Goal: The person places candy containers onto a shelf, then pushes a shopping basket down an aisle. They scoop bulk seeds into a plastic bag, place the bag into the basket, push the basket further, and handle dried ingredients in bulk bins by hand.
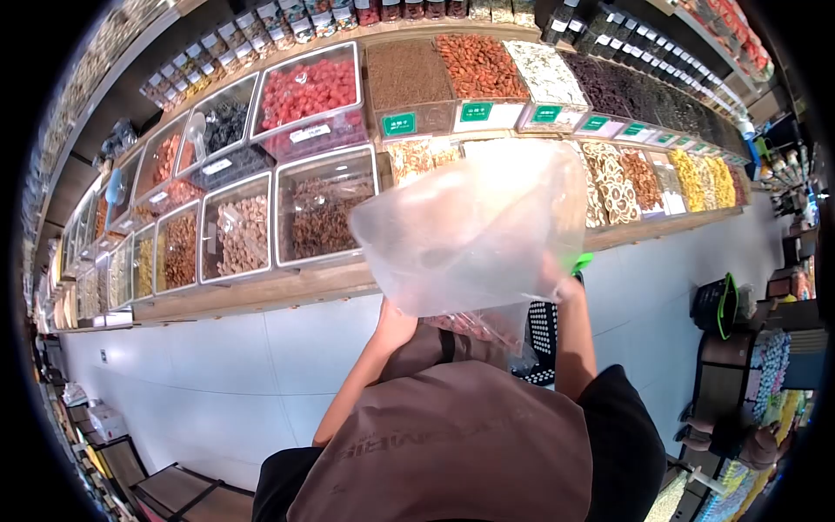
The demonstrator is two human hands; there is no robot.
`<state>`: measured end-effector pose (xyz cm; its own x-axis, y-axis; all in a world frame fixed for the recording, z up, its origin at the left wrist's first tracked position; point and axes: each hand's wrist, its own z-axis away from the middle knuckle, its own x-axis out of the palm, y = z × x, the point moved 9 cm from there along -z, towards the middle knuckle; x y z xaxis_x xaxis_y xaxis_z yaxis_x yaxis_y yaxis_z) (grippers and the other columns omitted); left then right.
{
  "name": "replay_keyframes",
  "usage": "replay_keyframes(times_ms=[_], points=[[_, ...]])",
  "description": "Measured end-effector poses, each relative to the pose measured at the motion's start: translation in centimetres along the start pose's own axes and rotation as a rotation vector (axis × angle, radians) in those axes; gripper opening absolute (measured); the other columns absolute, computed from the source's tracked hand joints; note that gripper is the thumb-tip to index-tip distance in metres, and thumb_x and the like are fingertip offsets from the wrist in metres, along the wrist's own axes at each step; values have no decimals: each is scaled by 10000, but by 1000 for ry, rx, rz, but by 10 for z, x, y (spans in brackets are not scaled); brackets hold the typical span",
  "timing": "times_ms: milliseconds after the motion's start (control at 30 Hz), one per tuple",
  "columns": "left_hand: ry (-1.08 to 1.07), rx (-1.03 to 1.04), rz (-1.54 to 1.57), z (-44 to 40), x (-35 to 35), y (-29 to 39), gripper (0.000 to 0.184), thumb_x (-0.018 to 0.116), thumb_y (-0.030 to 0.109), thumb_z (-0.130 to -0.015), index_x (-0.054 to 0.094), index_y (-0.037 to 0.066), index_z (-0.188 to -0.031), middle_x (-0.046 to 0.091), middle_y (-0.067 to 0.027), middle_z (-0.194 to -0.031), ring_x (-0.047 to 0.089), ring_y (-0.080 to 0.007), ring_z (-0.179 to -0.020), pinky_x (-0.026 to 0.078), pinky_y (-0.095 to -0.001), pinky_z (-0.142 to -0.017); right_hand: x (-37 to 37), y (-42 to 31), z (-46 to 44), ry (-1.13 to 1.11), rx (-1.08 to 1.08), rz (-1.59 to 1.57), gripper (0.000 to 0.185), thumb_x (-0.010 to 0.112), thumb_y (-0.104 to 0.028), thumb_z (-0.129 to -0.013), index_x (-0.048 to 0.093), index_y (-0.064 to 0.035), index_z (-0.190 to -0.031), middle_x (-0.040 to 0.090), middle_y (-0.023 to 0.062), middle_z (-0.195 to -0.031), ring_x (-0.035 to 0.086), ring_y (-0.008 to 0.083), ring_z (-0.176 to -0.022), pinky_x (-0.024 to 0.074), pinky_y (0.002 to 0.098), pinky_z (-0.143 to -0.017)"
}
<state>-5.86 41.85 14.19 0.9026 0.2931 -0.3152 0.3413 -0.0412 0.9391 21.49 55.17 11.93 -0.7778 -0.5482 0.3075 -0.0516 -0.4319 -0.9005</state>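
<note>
A large translucent plastic bag (470, 230) is spread out in front of me, between my two hands. My left hand (397, 320) grips its lower left edge, with the fingers mostly behind the film. At the right side, my right hand (557, 280) is closed on the bag, blurred through the plastic. Below it hangs a black basket (544, 335) with holes and a bright green part (583, 261) near my right wrist. Another clear bag with reddish pieces (474, 325) shows under the large bag, partly hidden.
Ahead runs a wooden counter (339, 280) with clear bins of dried foods, among them red fruit (309, 87) and brown shells (243, 235). A scoop (198, 135) stands in one bin. Jars (252, 30) line the back. At right are a black-and-green basket (720, 304) and a person (757, 444).
</note>
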Motion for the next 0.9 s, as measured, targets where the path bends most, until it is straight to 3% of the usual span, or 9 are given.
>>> replay_keyframes(times_ms=[100, 167, 267, 367, 500, 533, 600, 700, 900], points=[[-84, -90, -31, -38, 6, 7, 227, 532, 77, -942, 638, -50, -1098, 682, -210, -1059, 636, -314, -1017, 488, -409, -895, 3, 20, -27, -189, -52, -165, 830, 641, -519, -896, 379, 2, -1486, 505, 170, -1438, 515, 286, -1297, 445, 407, -1061], [-88, -203, -59, -68, 15, 4, 224, 529, 65, -945, 640, -50, -1102, 686, -201, -1049, 637, -297, -1000, 489, -398, -896, -10, 38, -53, 89, 117, -462, 654, 489, -472, -997, 440, 3, -1445, 531, 179, -1411, 539, 297, -1271, 454, 428, -1058], [36, 17, -76, -111, 22, 35, 209, 521, 61, -948, 646, -49, -1074, 697, -176, -1016, 642, -259, -968, 496, -377, -879, -10, 62, -97, 37, 228, -400, 613, 365, -447, -1040, 461, 24, -1422, 539, 195, -1404, 521, 319, -1301, 439, 462, -1085], [-98, -95, 98, -169, 33, 50, 218, 496, 64, -964, 654, -55, -1054, 711, -142, -979, 647, -220, -936, 500, -357, -855, 15, 31, -128, -535, 77, -965, 597, 357, -399, -1028, 450, 39, -1423, 526, 201, -1421, 521, 339, -1304, 426, 485, -1100], [-227, -144, 43, -235, 46, 64, 260, 479, 113, -997, 652, -59, -1085, 699, -106, -924, 626, -189, -931, 488, -334, -879, -5, -11, -154, -94, 146, -739, 641, 379, -352, -979, 370, 47, -1481, 454, 236, -1479, 512, 372, -1307, 400, 504, -1118], [-335, -350, 78, -248, 53, 59, 269, 482, 133, -1004, 648, -54, -1101, 692, -108, -932, 623, -181, -922, 494, -338, -867, 22, -44, -155, -613, 115, -1287, 726, 394, -433, -963, 312, 30, -1517, 418, 259, -1496, 449, 399, -1361, 369, 519, -1139], [-209, -416, 44, -261, 52, 41, 284, 484, 203, -1025, 668, -11, -1049, 711, -87, -934, 632, -144, -828, 497, -325, -719, 15, -55, -166, -526, 105, -1185, 761, 404, -469, -953, 298, 26, -1522, 407, 264, -1501, 433, 430, -1363, 370, 542, -1131], [-358, -783, 218, -273, 55, -2, 321, 494, 264, -1044, 631, -4, -1155, 703, -84, -1002, 650, -152, -859, 525, -326, -714, 20, -81, -172, -471, 98, -1108, 820, 469, -503, -930, 276, 25, -1528, 363, 271, -1525, 409, 510, -1350, 369, 610, -1109], [-299, -934, 740, -247, 60, -21, 469, 602, 339, -998, 539, -2, -1314, 664, -128, -1170, 690, -229, -999, 599, -368, -821, 33, -62, -173, -455, 89, -1103, 902, 638, -276, -823, 186, 14, -1549, 454, 281, -1411, 514, 466, -1255, 483, 643, -967]])
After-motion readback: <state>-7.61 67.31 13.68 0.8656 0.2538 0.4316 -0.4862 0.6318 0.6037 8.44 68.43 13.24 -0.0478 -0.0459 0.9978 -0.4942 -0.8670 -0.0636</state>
